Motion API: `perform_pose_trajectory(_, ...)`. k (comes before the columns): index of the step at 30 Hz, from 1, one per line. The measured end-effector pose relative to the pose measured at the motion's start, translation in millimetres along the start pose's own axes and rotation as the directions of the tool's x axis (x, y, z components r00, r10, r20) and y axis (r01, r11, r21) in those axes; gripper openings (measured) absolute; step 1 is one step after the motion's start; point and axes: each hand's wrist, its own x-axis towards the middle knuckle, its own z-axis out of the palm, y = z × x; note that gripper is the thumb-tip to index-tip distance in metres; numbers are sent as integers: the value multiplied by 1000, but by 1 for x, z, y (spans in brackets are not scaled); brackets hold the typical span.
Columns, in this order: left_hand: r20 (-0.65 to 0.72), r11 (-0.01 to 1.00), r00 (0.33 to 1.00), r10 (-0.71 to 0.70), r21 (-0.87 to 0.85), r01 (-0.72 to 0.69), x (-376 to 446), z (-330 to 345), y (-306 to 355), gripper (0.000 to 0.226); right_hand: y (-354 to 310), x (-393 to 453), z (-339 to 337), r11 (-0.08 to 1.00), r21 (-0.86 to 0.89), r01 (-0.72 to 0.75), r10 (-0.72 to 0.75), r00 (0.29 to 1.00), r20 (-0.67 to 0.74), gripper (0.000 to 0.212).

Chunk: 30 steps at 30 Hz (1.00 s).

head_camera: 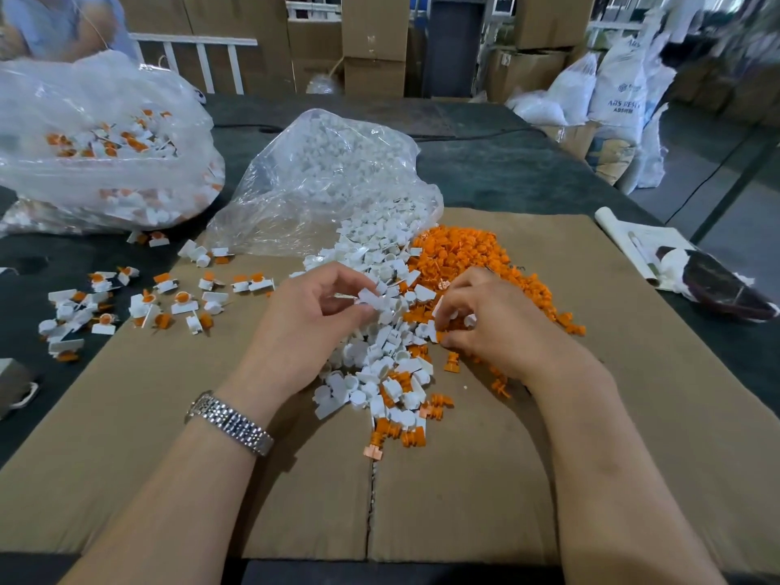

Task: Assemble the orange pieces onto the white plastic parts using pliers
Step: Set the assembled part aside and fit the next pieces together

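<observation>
Currently left hand (314, 308) pinching a white part (371, 298), long axis pointing right toward the right hand (485, 318). Right fingers curled into the orange pile (472, 255), apparently picking a piece; grasp unclear. No pliers visible.

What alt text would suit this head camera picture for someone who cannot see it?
Two bare hands work over mixed piles of white parts and orange pieces on cardboard: the left hand pinches a white part, the right hand picks in the pile. Finished pieces lie to the left; no pliers show.
</observation>
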Motion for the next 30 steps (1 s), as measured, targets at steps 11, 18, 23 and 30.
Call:
perform_pose_trajectory(11, -99, 985, 994, -46, -170, 29, -3, 0, 8, 4, -6, 2, 6, 997, -80, -12, 6, 997, -75, 14)
perform_pose_trajectory(18, 148, 732, 953, -264, -613, 298, 1, -8, 10, 31, -12, 4, 10, 987, -161, -17, -2, 993, -114, 8)
perform_pose_trajectory(23, 240, 588, 933, -268, -726, 356, 2, -9, 12, 37, -11, 4, 9, 985, -175, -1, -50, 956, -289, 9)
perform_pose_trajectory(30, 217, 586, 955, -204, -754, 297, 1, -6, 11, 23, -35, -4, 3, 680, 712, 177, 34, 962, -271, 4)
